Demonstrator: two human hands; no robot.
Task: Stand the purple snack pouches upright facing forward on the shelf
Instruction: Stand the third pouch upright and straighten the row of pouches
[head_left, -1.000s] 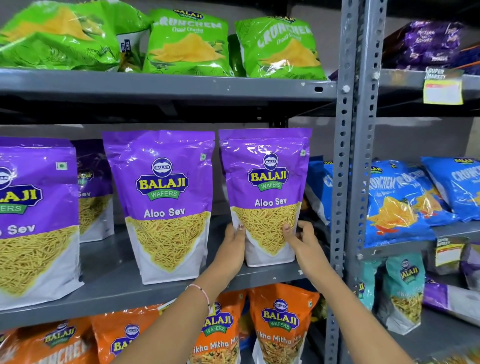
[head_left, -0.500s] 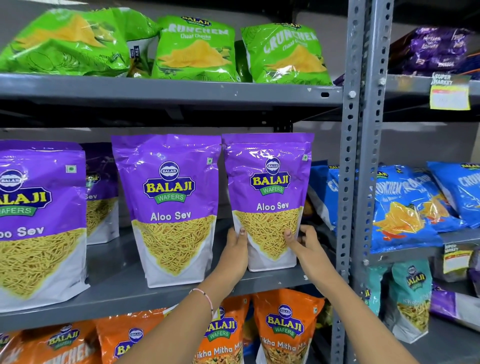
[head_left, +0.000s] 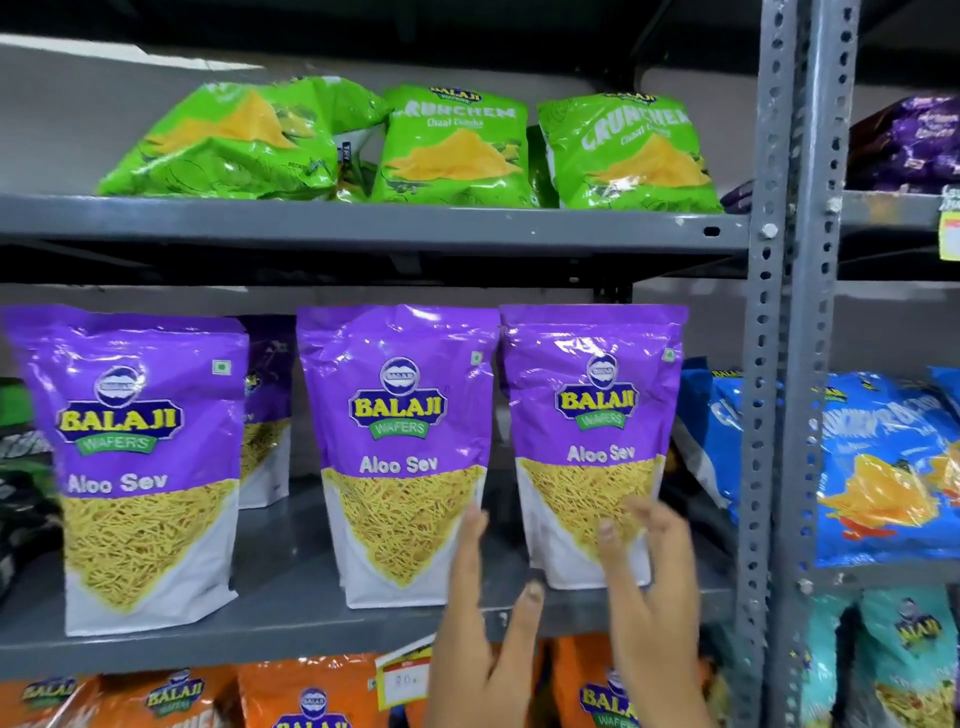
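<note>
Your left hand (head_left: 480, 613) and right hand (head_left: 649, 587) sit low and right of centre in the frame, both with fingers spread and gripping nothing. They are blurred, so you cannot tell whether the right fingertips touch the right pouch (head_left: 592, 441) or hover just in front of its lower face.

That pouch stands upright on the grey shelf (head_left: 291, 623), label forward, just beside the middle pouch (head_left: 400, 452); their top edges look close to touching. The left pouch (head_left: 140, 462) stands apart at the left edge of the frame, also upright and facing you, with a fourth purple pouch (head_left: 267, 415) partly hidden behind it, further back.

To finish this step well, let go cleanly without dragging the pouch's face. Check that its base sits flat, as a soft, top-heavy pouch will likely tip if the gusset is folded under. If it leans, press the bottom corners outward rather than pushing the top. The pouch at the back probably deserves your attention next: bring it forward into the gap.
</note>
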